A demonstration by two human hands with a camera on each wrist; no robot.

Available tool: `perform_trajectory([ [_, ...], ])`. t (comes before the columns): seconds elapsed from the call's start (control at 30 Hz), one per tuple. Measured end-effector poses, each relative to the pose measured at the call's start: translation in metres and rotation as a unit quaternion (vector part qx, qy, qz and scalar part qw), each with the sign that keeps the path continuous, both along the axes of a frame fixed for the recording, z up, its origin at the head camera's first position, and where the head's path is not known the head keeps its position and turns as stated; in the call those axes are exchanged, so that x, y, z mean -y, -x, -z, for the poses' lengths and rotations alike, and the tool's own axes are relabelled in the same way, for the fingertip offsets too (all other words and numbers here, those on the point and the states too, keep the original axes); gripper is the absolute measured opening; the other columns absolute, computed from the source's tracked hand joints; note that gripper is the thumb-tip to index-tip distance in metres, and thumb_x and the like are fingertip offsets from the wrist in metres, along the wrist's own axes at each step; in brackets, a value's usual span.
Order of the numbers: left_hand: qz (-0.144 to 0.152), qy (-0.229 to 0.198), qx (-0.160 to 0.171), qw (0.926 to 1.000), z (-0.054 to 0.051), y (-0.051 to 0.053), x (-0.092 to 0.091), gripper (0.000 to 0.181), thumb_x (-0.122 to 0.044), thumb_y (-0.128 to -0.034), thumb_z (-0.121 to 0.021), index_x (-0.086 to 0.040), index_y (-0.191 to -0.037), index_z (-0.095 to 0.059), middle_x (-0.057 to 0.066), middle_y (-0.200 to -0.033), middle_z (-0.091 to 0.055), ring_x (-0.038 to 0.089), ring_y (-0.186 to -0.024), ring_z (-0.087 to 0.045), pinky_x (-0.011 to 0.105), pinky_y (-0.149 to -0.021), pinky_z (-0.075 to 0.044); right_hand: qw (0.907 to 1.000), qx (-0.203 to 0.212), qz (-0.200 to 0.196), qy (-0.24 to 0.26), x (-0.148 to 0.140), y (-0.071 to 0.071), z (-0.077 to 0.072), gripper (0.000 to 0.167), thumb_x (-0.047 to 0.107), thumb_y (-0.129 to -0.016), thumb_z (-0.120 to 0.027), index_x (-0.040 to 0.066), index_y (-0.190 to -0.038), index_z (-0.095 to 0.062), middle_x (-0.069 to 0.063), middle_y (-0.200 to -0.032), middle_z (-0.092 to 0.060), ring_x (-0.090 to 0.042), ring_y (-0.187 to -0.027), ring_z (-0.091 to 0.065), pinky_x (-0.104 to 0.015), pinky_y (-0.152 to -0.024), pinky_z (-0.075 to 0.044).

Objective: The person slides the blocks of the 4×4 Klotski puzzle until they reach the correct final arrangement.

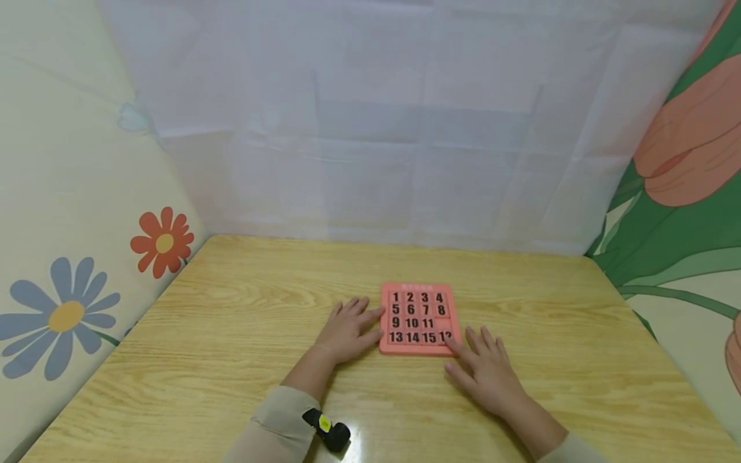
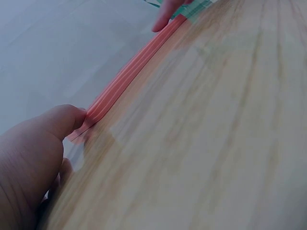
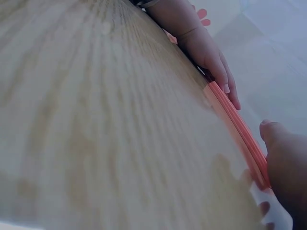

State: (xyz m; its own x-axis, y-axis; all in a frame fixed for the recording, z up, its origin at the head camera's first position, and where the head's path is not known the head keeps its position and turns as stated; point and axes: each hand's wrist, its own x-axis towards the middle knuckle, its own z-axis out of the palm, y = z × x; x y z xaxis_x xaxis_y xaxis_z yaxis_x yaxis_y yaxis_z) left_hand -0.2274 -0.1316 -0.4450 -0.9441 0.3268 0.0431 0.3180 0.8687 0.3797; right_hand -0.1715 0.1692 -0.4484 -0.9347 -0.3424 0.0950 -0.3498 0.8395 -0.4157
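A pink sliding number puzzle [image 1: 411,316] lies flat on the table, with black numbers on its tiles. Its vacant slot [image 1: 442,323] is in the right column, just above the bottom right tile [image 1: 444,336]. My right hand [image 1: 489,375] reaches in from the right, its index fingertip on that corner tile and partly covering the number. On the other side, my left hand [image 1: 346,333] rests on the table with thumb and index finger extended against the frame's left edge. Both wrist views show the puzzle's side edge [image 2: 136,64] low and slanted; the tiles are hidden there.
The wooden table [image 1: 231,386] reaches back to a white sheet [image 1: 370,180]. Flower-printed cloths [image 1: 69,193] hang at both sides. A black strap with a small device [image 1: 332,434] is on the left sleeve.
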Motion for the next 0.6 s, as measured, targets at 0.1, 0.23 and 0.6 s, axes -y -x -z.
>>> perform_trajectory([
  [0.1,-0.002,0.000,0.001,1.0000,0.000,0.000,0.000,0.053,-0.050,-0.0983,-0.049,-0.027,-0.146,-0.047,0.013,-0.159,-0.032,0.035,-0.150,-0.022,0.056,-0.124,-0.009,1.0000,0.009,0.000,-0.003,0.000,0.003,-0.001,0.054,0.051,-0.098,-0.049,0.023,-0.144,-0.051,-0.022,-0.157,-0.030,-0.048,-0.148,-0.014,-0.067,-0.118,-0.007],
  [0.23,-0.003,0.000,0.003,1.0000,-0.001,-0.001,0.000,0.053,-0.050,-0.0984,-0.048,-0.027,-0.147,-0.047,0.013,-0.160,-0.032,0.035,-0.151,-0.021,0.056,-0.124,-0.008,0.9999,0.013,0.000,-0.006,0.001,0.006,-0.002,0.054,0.051,-0.098,-0.049,0.023,-0.144,-0.050,-0.023,-0.158,-0.029,-0.048,-0.148,-0.013,-0.068,-0.118,-0.006],
  [0.6,-0.004,-0.006,0.008,0.9999,-0.002,-0.003,0.000,0.054,-0.051,-0.0984,-0.048,-0.027,-0.147,-0.047,0.013,-0.160,-0.031,0.035,-0.151,-0.020,0.056,-0.124,-0.008,1.0000,0.002,0.000,-0.005,0.002,0.016,0.000,0.054,0.050,-0.098,-0.050,0.022,-0.144,-0.051,-0.025,-0.157,-0.030,-0.050,-0.147,-0.015,-0.068,-0.118,-0.007],
])
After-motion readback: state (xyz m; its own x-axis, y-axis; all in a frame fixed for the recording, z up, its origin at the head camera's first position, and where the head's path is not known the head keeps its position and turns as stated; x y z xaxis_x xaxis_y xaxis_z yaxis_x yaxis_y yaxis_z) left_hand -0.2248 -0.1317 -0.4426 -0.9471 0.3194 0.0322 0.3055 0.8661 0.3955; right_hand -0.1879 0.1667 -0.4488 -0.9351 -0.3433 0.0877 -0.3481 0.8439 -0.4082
